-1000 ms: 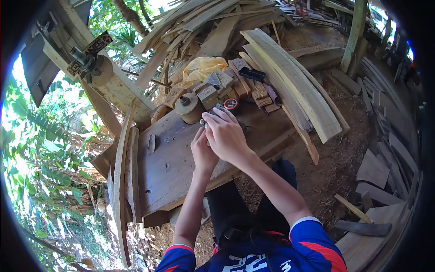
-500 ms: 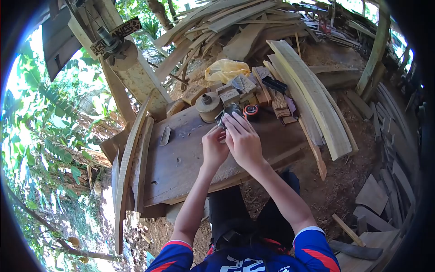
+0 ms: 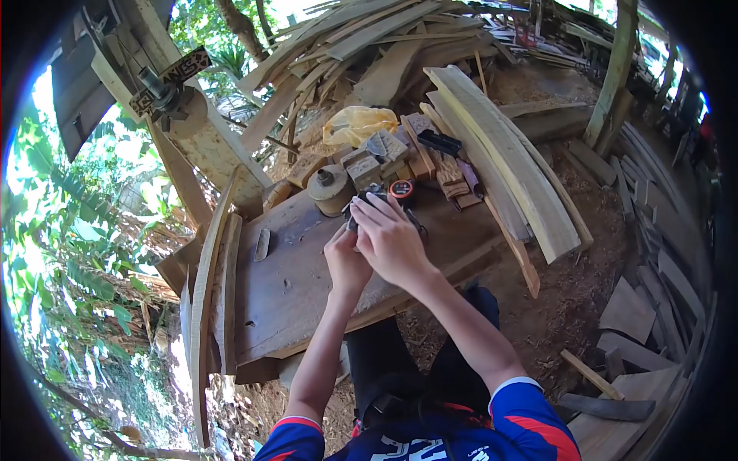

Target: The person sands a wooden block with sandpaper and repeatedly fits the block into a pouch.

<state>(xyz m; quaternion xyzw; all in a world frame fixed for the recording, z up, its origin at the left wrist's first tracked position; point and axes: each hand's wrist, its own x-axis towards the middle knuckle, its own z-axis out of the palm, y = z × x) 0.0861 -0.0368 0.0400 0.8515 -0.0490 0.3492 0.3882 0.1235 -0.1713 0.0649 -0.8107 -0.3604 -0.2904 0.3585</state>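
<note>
Both hands are together over the wooden workbench point(image 3: 307, 284), close to its far edge. My left hand point(image 3: 346, 257) has its fingers curled around the near side of a small dark object point(image 3: 374, 189). Over the top of that object lies my right hand point(image 3: 390, 240), fingers bent and held together. The hands cover most of the object, so its kind does not show. Just beyond my fingers is a round orange-and-black thing point(image 3: 401, 190), like a tape measure. A round tan pot-like piece with a dark knob point(image 3: 329, 190) stands to the left of the hands.
Wood blocks point(image 3: 392, 150), a yellow plastic bag point(image 3: 359, 125) and a black case point(image 3: 440, 142) sit along the bench's back. Long boards point(image 3: 507, 161) lean at the right, curved planks point(image 3: 207, 307) at the left. A post point(image 3: 207, 131) rises back left; a lumber pile point(image 3: 369, 38) lies behind.
The whole scene has shifted slightly left in view as the head turned. My hands stay together at the dark object, and the right hand's fingers have changed position slightly over it.
</note>
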